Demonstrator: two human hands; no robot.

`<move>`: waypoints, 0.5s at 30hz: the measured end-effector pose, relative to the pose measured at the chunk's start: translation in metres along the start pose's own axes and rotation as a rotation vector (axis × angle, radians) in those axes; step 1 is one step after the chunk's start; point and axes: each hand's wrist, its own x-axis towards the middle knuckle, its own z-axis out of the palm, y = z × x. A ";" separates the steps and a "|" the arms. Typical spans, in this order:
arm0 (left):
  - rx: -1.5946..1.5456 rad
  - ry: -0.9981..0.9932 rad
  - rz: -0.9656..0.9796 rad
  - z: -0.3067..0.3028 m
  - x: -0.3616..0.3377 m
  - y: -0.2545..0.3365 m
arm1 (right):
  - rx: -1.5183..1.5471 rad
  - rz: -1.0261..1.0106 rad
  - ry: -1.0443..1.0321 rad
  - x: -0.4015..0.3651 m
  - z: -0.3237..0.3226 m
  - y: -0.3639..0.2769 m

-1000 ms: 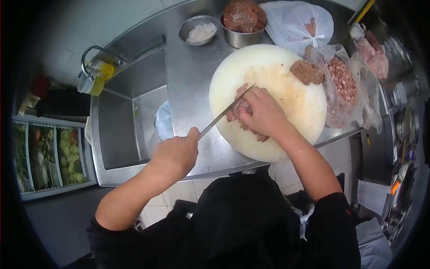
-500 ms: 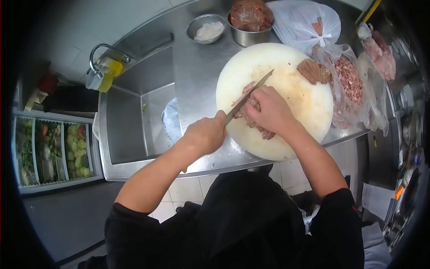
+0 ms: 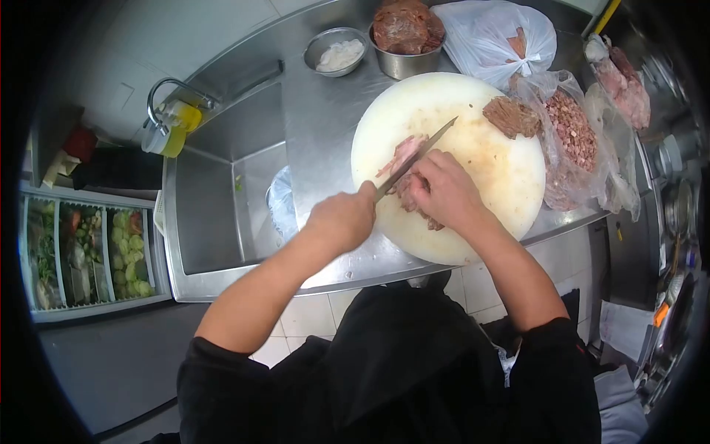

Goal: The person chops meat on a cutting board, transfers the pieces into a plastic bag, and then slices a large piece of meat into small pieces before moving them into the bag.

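Observation:
My left hand point(image 3: 342, 222) is closed round the handle of a kitchen knife point(image 3: 436, 138), whose blade slants up and right across the round white cutting board point(image 3: 503, 211). Bent fingers of my right hand point(image 3: 450, 191) press down on a piece of meat point(image 3: 406, 195) just beside the blade; the hand covers part of it. Pale pink cut meat point(image 3: 404, 153) lies against the blade's other side. A browner chunk of meat point(image 3: 510, 117) rests at the board's right edge.
A metal pot point(image 3: 407, 66) heaped with meat and a metal bowl point(image 3: 330, 38) with something white stand behind the board. Plastic bags point(image 3: 495, 33) and a bag of chopped meat point(image 3: 571, 129) sit right. At left are a steel sink point(image 3: 203, 207) and vegetable trays point(image 3: 126, 255).
More pink meat shows on the far side of the blade. The knife and my right hand have shifted only slightly. The whole view has moved a little.

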 end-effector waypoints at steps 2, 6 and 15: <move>-0.006 -0.023 0.011 -0.019 -0.007 -0.004 | -0.005 0.010 0.027 0.003 0.000 -0.003; 0.059 -0.111 -0.080 -0.008 -0.034 -0.009 | -0.036 0.031 -0.007 0.000 -0.001 -0.001; 0.038 -0.085 -0.062 -0.029 -0.039 0.007 | 0.009 0.057 0.013 0.000 -0.001 0.002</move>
